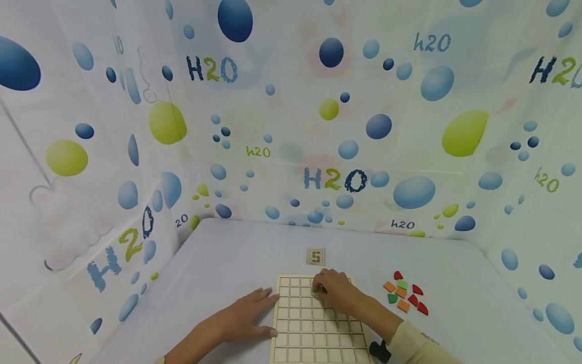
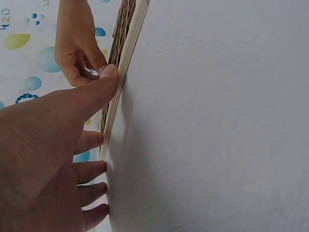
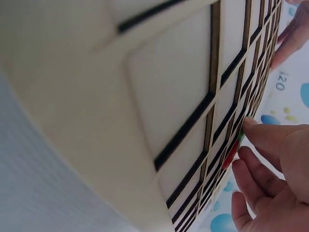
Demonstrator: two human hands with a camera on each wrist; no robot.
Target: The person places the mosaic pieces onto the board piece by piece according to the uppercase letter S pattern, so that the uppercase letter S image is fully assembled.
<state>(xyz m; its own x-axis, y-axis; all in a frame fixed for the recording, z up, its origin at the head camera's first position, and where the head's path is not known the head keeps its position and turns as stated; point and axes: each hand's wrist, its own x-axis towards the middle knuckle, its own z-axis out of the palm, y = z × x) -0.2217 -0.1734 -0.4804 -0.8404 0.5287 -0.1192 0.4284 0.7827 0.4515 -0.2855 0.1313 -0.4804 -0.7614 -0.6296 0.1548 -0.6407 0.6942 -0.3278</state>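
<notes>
My left hand (image 1: 245, 316) lies along the left edge of a pale wooden grid board (image 1: 301, 326), thumb and fingertips touching its side. In the left wrist view the fingers are extended against that edge. My right hand (image 1: 337, 292) is over the far part of the board, its thumb and fingers pinching a small green piece (image 3: 241, 134) at the grid. Right beside the green piece, a red piece (image 3: 231, 154) shows by the fingertips in the right wrist view. The hand hides much of both pieces.
Beyond the board lies a small gridded card (image 1: 316, 257) with an S-like figure. To the right are several loose pieces: red (image 1: 423, 308), orange (image 1: 403, 306) and green (image 1: 392, 299). A black object (image 1: 380, 351) sits beside the right sleeve.
</notes>
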